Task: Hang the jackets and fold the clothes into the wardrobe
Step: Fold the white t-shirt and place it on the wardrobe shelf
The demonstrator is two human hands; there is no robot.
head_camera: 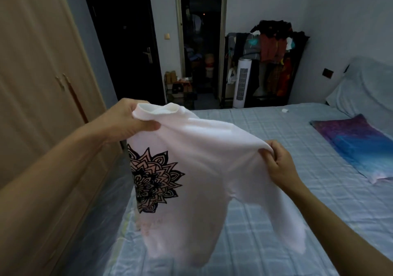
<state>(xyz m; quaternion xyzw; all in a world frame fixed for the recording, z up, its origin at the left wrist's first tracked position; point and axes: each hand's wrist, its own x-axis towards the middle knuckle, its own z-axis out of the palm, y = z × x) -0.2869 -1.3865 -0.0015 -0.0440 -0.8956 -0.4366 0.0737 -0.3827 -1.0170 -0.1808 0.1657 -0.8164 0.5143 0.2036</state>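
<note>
A white sweatshirt [204, 169] with a black mandala print hangs in the air over the near edge of the bed [276, 190]. My left hand [125, 120] grips it at the collar, thumb on top of the fabric. My right hand [278, 163] pinches the shoulder seam on the right side. One sleeve dangles down toward the bedsheet. The wooden wardrobe [42, 88] stands at the left with its doors closed.
A purple and blue folded cloth [357, 143] lies on the bed at the right, with a covered pillow [365, 84] behind it. A rack full of clothes [274, 48] and a white tower fan [243, 82] stand at the far wall. A dark doorway [200, 41] is open ahead.
</note>
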